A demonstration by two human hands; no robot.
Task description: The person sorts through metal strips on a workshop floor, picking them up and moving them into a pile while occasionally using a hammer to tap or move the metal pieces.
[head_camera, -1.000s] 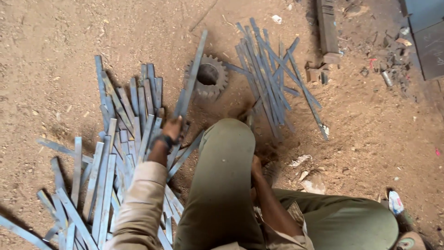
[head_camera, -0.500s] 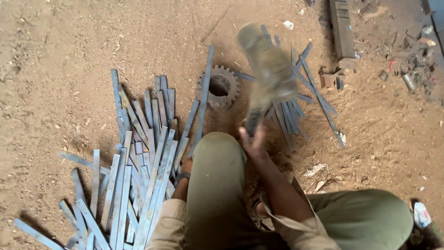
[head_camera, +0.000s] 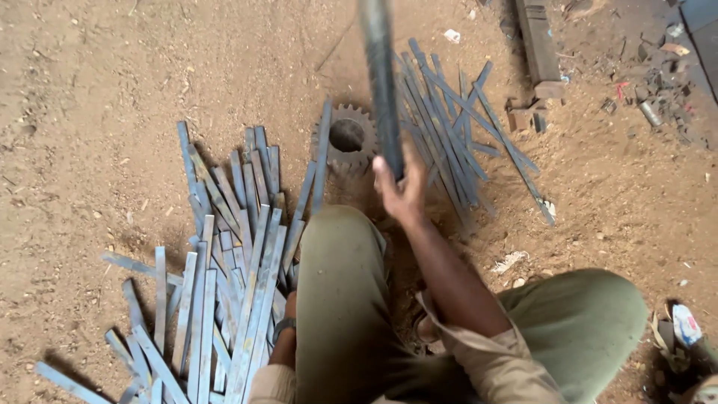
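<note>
My right hand (head_camera: 400, 191) is raised above my knee and closed around a dark hammer handle (head_camera: 380, 82), which runs up out of the top of the view, blurred. A long grey metal strip (head_camera: 320, 153) lies with its far end across a rusty toothed gear (head_camera: 345, 138) on the dirt. Its near end runs down toward my left hand (head_camera: 289, 303). That hand sits low beside my left knee with a band on its wrist, and its fingers are hidden by the knee. A pile of similar flat strips (head_camera: 224, 247) lies at my left.
A second bundle of longer strips (head_camera: 449, 127) lies right of the gear. A wooden block (head_camera: 535, 37), bricks and scrap sit at the far right. A sandalled foot (head_camera: 684, 329) shows at the lower right. The ground is sandy dirt.
My right hand has swung up from beside my knee with the hammer, and its head has gone above the view. My left hand has slid down the strip toward me.
</note>
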